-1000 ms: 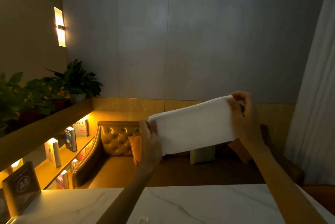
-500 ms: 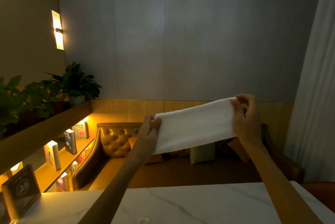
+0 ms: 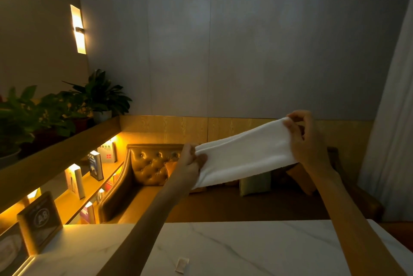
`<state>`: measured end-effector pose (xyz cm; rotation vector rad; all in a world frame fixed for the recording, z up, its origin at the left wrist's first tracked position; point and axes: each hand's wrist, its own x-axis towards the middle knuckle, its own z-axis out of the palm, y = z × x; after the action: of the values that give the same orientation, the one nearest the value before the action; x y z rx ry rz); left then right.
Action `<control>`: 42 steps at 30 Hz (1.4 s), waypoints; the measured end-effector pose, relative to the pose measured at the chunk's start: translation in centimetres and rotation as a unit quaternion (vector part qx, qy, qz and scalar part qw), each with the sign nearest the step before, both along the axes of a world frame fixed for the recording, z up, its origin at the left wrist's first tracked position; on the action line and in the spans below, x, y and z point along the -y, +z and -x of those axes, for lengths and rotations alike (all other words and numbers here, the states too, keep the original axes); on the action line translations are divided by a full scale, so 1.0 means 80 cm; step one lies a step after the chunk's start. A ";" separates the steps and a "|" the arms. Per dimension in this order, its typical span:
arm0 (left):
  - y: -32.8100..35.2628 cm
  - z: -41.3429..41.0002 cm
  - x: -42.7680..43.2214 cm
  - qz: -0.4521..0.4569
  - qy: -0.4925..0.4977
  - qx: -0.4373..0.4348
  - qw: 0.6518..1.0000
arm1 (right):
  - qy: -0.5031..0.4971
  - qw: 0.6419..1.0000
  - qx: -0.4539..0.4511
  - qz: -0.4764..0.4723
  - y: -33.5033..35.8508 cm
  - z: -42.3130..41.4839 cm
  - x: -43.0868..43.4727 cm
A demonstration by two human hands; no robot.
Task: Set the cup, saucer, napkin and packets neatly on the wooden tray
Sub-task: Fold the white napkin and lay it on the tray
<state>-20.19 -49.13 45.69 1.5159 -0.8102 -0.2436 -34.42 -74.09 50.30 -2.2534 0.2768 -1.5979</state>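
I hold a white cloth napkin (image 3: 243, 153) stretched in the air above the far edge of the marble table (image 3: 257, 244). My left hand (image 3: 190, 161) pinches its lower left end and my right hand (image 3: 306, 139) pinches its upper right end, so it slopes up to the right. The napkin is folded into a long narrow band. One small white packet (image 3: 182, 265) lies flat on the table near the bottom of the view. The cup, saucer and wooden tray are out of view.
A framed table sign marked A8 (image 3: 41, 222) stands at the table's left edge. Beyond the table is a tan leather sofa (image 3: 143, 168) with cushions, a lit bookshelf on the left, potted plants (image 3: 98, 94) above it, and a curtain (image 3: 388, 119) at right.
The napkin has been folded narrower and stretched longer between my hands. My left hand dropped lower and turned; the view tilted down slightly, showing more table and the packet.
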 end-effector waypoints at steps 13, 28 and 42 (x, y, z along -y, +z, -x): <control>-0.011 -0.019 -0.006 0.061 -0.057 0.017 0.996 | 0.045 0.998 0.001 -0.038 0.017 -0.002 -0.003; 0.023 -0.005 0.072 -0.071 -0.065 0.283 0.954 | 0.232 0.950 -0.173 -0.117 -0.036 -0.042 -0.086; 0.019 0.002 0.010 -0.042 -0.103 0.290 0.950 | 0.215 0.948 -0.040 -0.230 -0.032 -0.020 -0.079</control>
<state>-20.32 -49.89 47.17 1.6031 -1.4447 0.0260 -32.83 -67.80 47.76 -1.8563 0.1440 -1.0844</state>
